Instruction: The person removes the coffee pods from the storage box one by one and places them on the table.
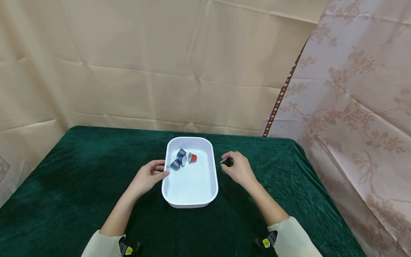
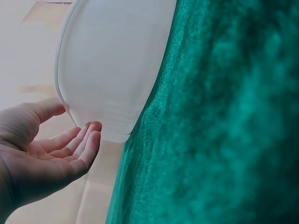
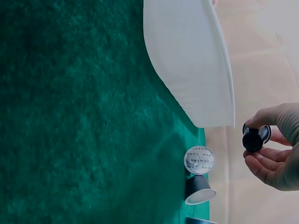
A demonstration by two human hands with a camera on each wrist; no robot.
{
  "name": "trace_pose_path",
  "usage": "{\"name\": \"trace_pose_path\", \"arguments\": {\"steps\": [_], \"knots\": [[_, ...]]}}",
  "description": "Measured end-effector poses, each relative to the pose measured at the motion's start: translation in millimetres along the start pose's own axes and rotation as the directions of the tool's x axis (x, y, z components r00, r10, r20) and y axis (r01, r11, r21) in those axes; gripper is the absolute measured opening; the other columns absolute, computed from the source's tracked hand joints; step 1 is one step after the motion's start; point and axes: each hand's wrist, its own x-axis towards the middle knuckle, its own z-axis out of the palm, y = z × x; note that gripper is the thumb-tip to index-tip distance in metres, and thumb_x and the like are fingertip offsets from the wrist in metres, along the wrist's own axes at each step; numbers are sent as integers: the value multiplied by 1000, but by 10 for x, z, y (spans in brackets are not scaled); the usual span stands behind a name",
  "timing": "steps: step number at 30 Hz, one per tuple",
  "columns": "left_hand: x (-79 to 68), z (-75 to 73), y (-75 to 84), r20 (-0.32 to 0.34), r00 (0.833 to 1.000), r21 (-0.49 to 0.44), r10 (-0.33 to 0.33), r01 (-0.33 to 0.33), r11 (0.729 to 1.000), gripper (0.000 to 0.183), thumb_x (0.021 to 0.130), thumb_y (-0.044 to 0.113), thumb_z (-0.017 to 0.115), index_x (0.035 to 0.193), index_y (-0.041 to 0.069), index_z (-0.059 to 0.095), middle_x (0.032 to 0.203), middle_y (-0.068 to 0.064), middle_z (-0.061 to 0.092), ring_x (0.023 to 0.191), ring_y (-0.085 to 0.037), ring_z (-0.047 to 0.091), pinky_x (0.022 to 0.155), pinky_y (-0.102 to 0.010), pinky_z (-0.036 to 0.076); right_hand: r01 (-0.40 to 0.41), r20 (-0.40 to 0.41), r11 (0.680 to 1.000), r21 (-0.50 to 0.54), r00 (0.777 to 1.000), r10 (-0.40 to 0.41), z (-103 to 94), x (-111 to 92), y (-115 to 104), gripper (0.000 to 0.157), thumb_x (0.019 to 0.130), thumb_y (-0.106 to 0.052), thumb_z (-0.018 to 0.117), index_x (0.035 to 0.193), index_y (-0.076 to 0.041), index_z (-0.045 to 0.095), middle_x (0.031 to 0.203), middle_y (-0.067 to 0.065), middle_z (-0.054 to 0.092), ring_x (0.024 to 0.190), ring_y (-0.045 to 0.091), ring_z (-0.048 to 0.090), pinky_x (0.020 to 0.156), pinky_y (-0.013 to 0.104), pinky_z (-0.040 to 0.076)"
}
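Observation:
A white tray (image 1: 190, 185) lies on the table, with several coffee capsules inside its far left part. One of them is a red capsule (image 1: 193, 158); beside it are dark blue and grey capsules (image 1: 175, 164). At the tray's left side my left hand (image 1: 149, 176) holds the rim, thumb at the top edge and fingers against the outer wall (image 2: 107, 70). To the right of the tray my right hand (image 1: 239, 169) pinches a black coffee capsule (image 3: 253, 139) between thumb and fingers, above the cloth.
On the green cloth (image 1: 80, 185), near the tray's right side, stand a silver-lidded capsule (image 3: 199, 160) and a dark grey capsule (image 3: 196, 187). Another capsule (image 3: 200, 220) is cut off by the right wrist view's lower edge. Beige curtain (image 1: 160, 71) hangs behind the table; flowered fabric (image 1: 359, 117) hangs at the right.

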Motion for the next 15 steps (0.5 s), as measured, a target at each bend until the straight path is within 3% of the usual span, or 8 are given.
{"name": "trace_pose_path", "arguments": {"steps": [15], "knots": [[9, -6, -16, 8, 1000, -8, 15, -15, 1000, 59, 88, 32, 62, 137, 7, 41, 126, -18, 54, 107, -27, 60, 86, -38, 54, -38, 12, 999, -2, 999, 38, -38, -3, 77, 28, 82, -17, 69, 109, -10, 64, 105, 11, 60, 90, 23, 57, 73, 35, 52]]}}
